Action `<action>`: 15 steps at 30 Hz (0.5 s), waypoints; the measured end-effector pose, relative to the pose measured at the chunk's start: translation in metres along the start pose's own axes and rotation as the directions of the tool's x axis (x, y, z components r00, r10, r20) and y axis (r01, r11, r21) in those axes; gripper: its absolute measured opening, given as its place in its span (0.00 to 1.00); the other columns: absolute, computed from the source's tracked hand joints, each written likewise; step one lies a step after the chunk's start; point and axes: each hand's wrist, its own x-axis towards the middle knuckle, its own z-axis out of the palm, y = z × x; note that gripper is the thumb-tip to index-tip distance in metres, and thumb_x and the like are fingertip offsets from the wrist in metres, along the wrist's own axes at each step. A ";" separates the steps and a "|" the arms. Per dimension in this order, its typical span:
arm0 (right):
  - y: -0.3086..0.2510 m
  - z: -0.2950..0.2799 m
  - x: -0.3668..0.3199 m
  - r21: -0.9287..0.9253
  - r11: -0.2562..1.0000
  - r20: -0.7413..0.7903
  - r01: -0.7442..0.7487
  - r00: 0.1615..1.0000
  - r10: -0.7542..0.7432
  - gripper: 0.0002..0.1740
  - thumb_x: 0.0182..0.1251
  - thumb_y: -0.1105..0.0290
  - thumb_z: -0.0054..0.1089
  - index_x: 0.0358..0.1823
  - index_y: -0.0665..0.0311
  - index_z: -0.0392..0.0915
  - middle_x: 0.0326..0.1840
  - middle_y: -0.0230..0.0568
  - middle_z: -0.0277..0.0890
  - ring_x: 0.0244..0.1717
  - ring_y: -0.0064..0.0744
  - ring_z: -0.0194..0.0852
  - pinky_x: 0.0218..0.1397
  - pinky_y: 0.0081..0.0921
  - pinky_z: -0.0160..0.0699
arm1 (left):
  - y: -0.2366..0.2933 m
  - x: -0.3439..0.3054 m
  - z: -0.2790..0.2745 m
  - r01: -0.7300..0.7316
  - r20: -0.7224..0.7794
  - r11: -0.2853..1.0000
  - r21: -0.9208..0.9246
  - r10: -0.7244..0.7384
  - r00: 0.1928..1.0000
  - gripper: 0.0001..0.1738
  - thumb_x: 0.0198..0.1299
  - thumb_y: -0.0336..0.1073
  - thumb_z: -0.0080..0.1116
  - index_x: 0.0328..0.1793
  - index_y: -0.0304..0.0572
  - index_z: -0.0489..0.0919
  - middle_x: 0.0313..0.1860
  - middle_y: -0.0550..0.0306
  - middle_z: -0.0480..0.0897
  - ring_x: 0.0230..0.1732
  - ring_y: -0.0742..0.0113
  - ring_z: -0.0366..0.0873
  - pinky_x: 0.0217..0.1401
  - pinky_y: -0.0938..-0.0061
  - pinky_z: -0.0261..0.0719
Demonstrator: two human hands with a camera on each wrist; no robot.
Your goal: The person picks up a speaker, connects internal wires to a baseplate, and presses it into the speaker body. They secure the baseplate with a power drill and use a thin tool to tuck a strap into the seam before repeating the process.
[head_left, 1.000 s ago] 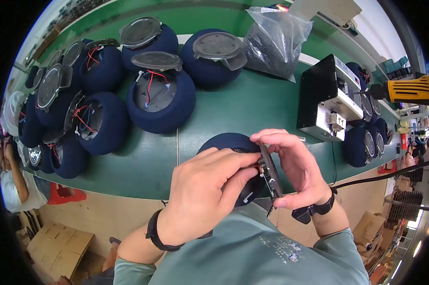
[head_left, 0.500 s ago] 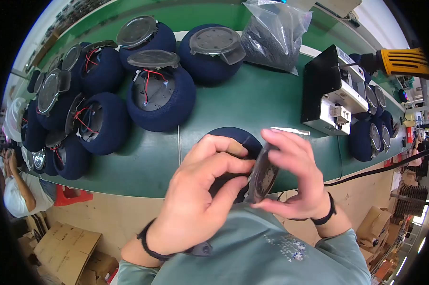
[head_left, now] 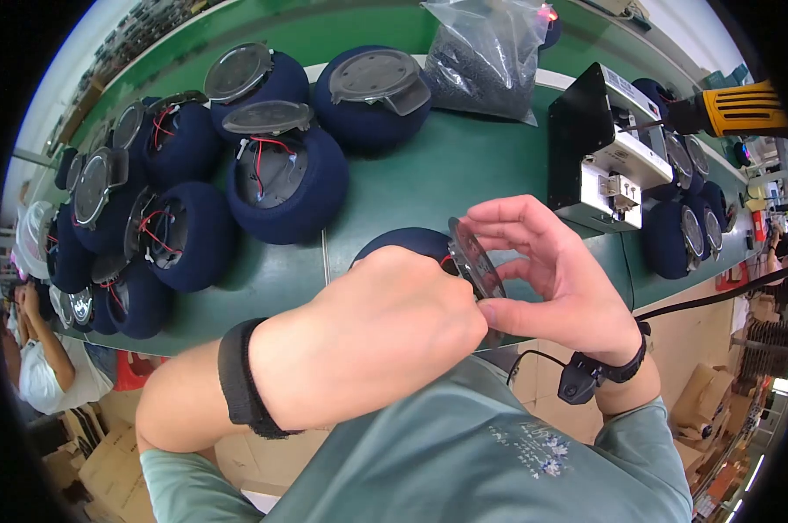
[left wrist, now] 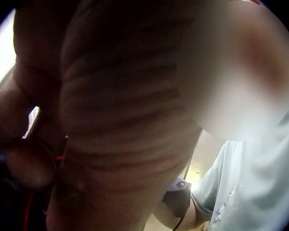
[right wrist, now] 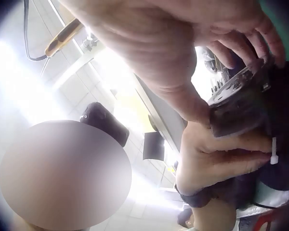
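Note:
A navy fabric-covered round housing (head_left: 404,239) sits at the table's near edge, largely hidden by my left hand (head_left: 381,327). My right hand (head_left: 555,279) holds a dark round cover with a clear rim (head_left: 474,261) on edge beside it, thumb low and fingers spread behind. Seen from the right wrist, the left fingers (right wrist: 231,144) are bent together at the housing, with a small white connector-like piece (right wrist: 273,151) at their tips. A red wire (left wrist: 28,211) runs by these fingers in the left wrist view; they appear to pinch it.
Similar navy housings (head_left: 288,192) crowd the table's left side, some with red wires showing. Toward the back are a clear bag of small dark pieces (head_left: 485,65) and a black-and-silver machine (head_left: 607,148). A yellow-handled screwdriver (head_left: 743,109) lies beyond, with more housings at right.
My left hand has turned its back upward and its forearm swung across, hiding the fingertips from the head view. The right hand still holds the cover, now tilted differently.

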 end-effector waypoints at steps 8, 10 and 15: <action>0.018 0.011 -0.009 0.029 0.999 -0.149 -0.039 0.988 0.043 0.47 0.65 0.67 0.86 0.80 0.65 0.64 0.75 0.49 0.74 0.75 0.37 0.74 0.71 0.39 0.78 | -0.004 0.001 0.015 0.224 0.026 0.956 -0.192 -0.223 0.974 0.05 0.54 0.37 0.76 0.38 0.52 0.94 0.28 0.54 0.89 0.33 0.49 0.90 0.36 0.55 0.84; 0.019 0.013 -0.011 -0.022 1.000 -0.160 -0.019 0.987 0.015 0.48 0.65 0.67 0.86 0.80 0.65 0.63 0.76 0.49 0.73 0.76 0.38 0.74 0.72 0.39 0.78 | -0.003 0.000 0.017 0.233 0.027 0.956 -0.178 -0.232 0.972 0.07 0.54 0.37 0.76 0.39 0.52 0.94 0.29 0.54 0.90 0.34 0.49 0.90 0.36 0.56 0.84; 0.016 0.010 -0.013 0.006 0.999 -0.142 -0.040 0.989 0.040 0.50 0.62 0.65 0.88 0.81 0.62 0.64 0.79 0.49 0.71 0.79 0.41 0.72 0.75 0.44 0.76 | -0.008 -0.011 0.022 0.156 -0.079 0.970 -0.187 -0.173 0.982 0.08 0.56 0.38 0.76 0.42 0.52 0.92 0.31 0.56 0.90 0.33 0.50 0.89 0.35 0.57 0.84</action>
